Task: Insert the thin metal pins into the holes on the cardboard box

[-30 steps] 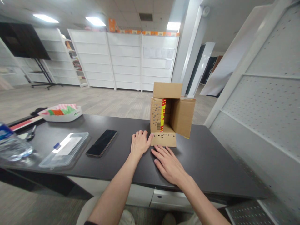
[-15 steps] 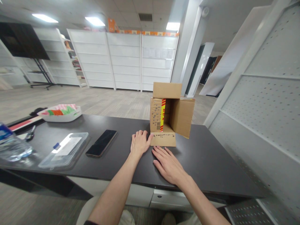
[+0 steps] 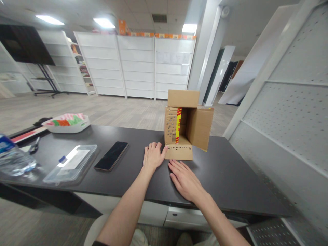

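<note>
Right hand [image 3: 186,179] lies slightly farther to the right than one second ago, its fingers closer together; left hand [image 3: 153,157] and cardboard box [image 3: 188,121] hold the same positions.

Head view, as seen from my place in the room. Both hands are palm down on the dark table [image 3: 225,171]. Left hand: open, fingers slightly bent, thumb spread toward the box, gripping nothing; thumb tip at the left edge of the lower flap [image 3: 179,155]. Right hand: open and flat, fingers extended, gripping nothing; fingertips just beside the near edge of that flap, contact uncertain.

Box stands just beyond both hands, its opening facing them. Upper flap [image 3: 183,99] points up; right flap [image 3: 202,128] swings outward, beyond the right hand; left flap [image 3: 170,124] partly covers the opening and carries a strip of yellow and red tape [image 3: 178,126]. Lower flap extends toward the right hand's fingertips, with a row of dark dots across it.

Left of the left hand, nearest first: black phone [image 3: 112,156], clear plastic case [image 3: 69,175], bottle [image 3: 15,160]. White tray [image 3: 70,128] sits farther away, beyond the phone and case, holding coloured items [image 3: 64,121].
</note>
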Available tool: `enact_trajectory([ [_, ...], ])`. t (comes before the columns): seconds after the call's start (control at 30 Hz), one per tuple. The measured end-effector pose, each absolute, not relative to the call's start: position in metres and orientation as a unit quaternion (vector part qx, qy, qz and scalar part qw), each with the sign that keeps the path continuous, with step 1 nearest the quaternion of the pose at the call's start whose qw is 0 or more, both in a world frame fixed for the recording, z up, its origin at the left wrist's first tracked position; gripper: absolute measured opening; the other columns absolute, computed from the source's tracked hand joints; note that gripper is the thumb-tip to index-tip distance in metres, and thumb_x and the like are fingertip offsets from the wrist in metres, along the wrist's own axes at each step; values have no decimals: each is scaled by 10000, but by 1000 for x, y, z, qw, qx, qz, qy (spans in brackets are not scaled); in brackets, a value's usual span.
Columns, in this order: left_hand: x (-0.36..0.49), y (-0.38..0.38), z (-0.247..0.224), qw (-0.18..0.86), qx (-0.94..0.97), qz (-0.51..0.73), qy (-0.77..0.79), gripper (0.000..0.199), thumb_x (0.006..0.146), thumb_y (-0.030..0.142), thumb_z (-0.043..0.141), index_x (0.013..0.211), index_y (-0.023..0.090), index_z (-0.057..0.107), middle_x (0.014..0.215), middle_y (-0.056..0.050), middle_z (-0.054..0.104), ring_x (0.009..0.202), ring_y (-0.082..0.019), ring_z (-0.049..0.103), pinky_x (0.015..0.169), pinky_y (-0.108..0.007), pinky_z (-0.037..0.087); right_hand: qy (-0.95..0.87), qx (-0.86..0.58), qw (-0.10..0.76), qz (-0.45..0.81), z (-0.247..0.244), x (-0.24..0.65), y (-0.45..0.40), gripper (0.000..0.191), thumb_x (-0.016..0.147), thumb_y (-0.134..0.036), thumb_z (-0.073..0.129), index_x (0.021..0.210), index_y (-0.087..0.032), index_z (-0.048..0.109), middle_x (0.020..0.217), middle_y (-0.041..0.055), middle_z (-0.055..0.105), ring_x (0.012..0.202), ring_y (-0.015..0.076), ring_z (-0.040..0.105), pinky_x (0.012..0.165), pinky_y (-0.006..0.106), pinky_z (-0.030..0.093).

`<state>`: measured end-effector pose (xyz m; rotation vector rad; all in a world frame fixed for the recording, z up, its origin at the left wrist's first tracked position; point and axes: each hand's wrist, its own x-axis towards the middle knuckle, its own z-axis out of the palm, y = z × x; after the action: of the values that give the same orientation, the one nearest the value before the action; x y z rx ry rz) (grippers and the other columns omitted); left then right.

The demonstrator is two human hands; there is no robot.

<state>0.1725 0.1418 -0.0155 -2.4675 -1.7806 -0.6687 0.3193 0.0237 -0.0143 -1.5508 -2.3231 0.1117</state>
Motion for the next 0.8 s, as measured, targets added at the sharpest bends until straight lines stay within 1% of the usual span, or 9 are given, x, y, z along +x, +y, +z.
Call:
enact_trajectory([
  [0.17,173,142,-15,15,-790,-217,-573,528,929,562,209,1013,206,589,1041,-100,582,1027,-245,496,897,-393,332,-815,-549,184,30,-17,320,24,432,933,-222,355,1339,-149,485,1411,89,426,1325,199,362,1115,430,290],
  [0.4,173,144,-20,23,-791,-228,-567,516,929,558,216,996,207,589,1021,-98,583,1014,-248,505,891,-398,334,-812,-551,193,25,-18,319,23,431,910,-191,381,1310,-95,511,1396,124,439,1314,221,381,1102,425,334],
  [0.57,173,144,-19,18,-790,-226,-569,533,926,568,207,1003,204,588,1025,-101,581,1017,-246,496,893,-395,330,-811,-544,214,21,-21,320,24,428,900,-178,391,1300,-100,521,1385,126,455,1305,222,394,1094,425,351],
  [0.8,173,142,-16,16,-790,-219,-572,521,926,566,220,1003,206,589,1022,-94,586,1011,-241,498,893,-390,335,-810,-551,202,19,-19,319,23,425,898,-170,389,1292,-89,528,1373,127,471,1298,224,404,1095,414,352],
])
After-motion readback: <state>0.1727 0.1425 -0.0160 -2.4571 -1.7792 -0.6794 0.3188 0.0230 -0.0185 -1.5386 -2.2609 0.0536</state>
